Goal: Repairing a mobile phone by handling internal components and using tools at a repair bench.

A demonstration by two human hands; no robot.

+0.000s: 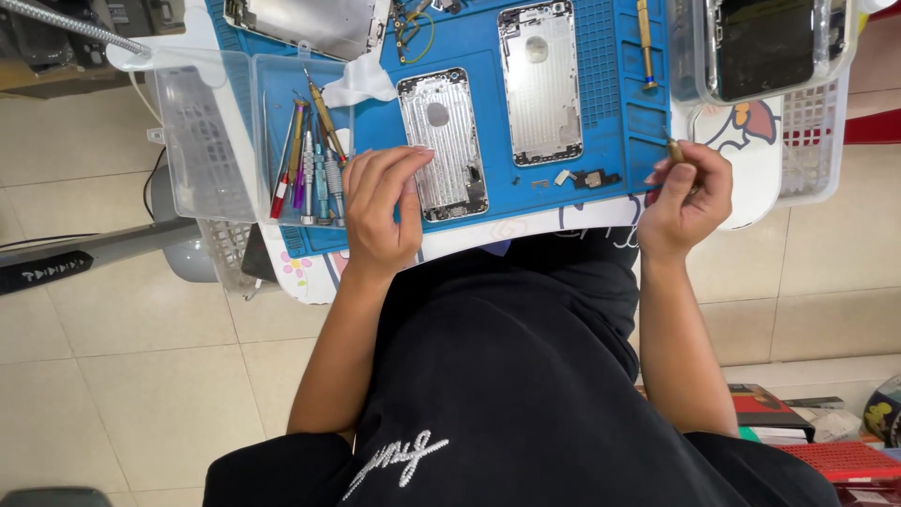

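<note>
I am pressing my left hand [383, 207] on the phone housing [443, 143] near the blue mat [601, 56]'s front edge. My right hand [690, 197] is pinching a small screwdriver [675, 150] at the mat's right corner.

mat [601, 56]: blue, fine grid patch at its right edge
shells [443, 141]: silver
tray [202, 131]: clear plastic
drivers [310, 169]: red, purple, blue, gold handles
floor [122, 376]: beige tiles
shirt [507, 376]: black, white script

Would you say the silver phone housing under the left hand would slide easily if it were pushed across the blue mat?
The phone housing looks like a thin, gutted metal shell, so probably light and stiff. It lies flat on the blue mat, which looks rubbery, so it would likely grip rather than skate. The left hand rests on its edge.
</note>
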